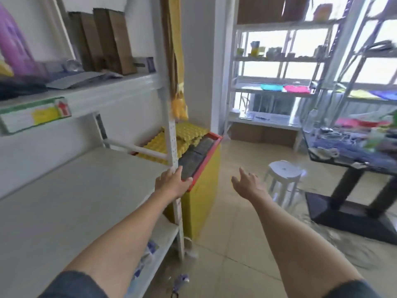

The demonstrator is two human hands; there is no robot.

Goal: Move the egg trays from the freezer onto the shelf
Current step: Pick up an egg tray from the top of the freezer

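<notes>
Yellow egg trays [187,134] lie stacked on top of a yellow chest freezer [203,203] with a red rim, behind the shelf's white upright post. The white shelf [71,190] on the left has a bare middle board. My left hand [173,182] reaches past the post, fingers spread, and touches the freezer's near rim at a dark lid panel [193,158]. My right hand [247,182] hovers open in the air to the right of the freezer, holding nothing.
Brown boxes [107,39] and clutter sit on the shelf's upper board. A white stool [284,173] stands on the floor at right, beside a dark table [348,151] covered with items. More white racks [277,59] stand by the window.
</notes>
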